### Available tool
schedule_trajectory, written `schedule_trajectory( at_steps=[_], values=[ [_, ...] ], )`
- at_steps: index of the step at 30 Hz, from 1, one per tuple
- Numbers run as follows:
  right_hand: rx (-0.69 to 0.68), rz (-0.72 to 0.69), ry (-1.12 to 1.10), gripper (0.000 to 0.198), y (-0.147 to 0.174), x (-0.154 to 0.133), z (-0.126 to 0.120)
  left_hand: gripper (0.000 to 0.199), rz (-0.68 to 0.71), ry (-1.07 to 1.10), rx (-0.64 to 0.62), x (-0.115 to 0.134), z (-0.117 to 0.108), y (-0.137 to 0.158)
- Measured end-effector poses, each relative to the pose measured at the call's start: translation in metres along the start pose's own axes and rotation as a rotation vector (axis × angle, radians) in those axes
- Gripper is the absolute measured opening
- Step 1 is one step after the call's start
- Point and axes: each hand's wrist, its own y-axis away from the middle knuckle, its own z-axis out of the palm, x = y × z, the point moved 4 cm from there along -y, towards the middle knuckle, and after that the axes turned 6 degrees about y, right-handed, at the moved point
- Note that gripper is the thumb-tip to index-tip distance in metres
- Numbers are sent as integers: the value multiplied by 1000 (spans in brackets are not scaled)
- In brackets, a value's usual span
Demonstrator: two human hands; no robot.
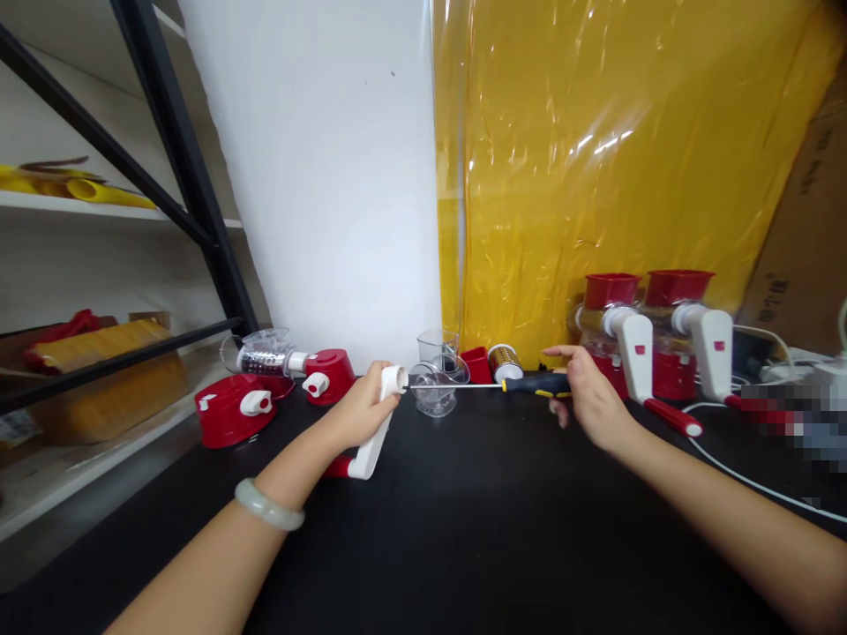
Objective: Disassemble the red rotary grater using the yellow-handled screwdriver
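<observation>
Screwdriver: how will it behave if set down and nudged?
The screwdriver should stay stiff, given its straight, metallic-looking shaft. Probably heavier at the back, since the handle is much thicker. It may pivot or roll if pushed: it's long and slim.

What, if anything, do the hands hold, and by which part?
The left hand holds the crank by its round end; the right hand seems to hold the screwdriver loosely by its handle's rear end.

Screwdriver (529, 385): one. Cranks (375, 450): three; one near, two right. Assembled grinders (601, 346), right: two. Gold drum (505, 363), far middle: one. Bangle (268, 507), near left: one.
</observation>
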Motion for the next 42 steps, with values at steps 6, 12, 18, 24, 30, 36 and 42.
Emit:
schedule_trajectory(
  at_steps=[6, 12, 18, 24, 30, 36, 42],
  values=[
    [121, -171, 80, 23, -1, -9, -7, 35, 1, -13, 8, 0, -2, 0],
    [162, -133, -103, 42, 3, -13, -4, 35, -8, -19, 18, -3, -1, -1],
    [-102, 128, -106, 42, -1, 5, 1, 33, 15, -16, -28, -1, 5, 1],
    [108, -207, -16, 31, 0, -8, -5, 36, 3, -48, 36, -2, -3, 0],
    [1, 65, -433, 43, 0, 1, 9, 36, 3, -64, 5, -2, -2, 2],
    [-59, 98, -67, 38, -2, 7, 4, 37, -2, -64, -13, -3, 0, 2],
    [71, -141, -79, 35, 0, 1, 1, 36, 4, -56, 19, -5, -4, 0]
  ],
)
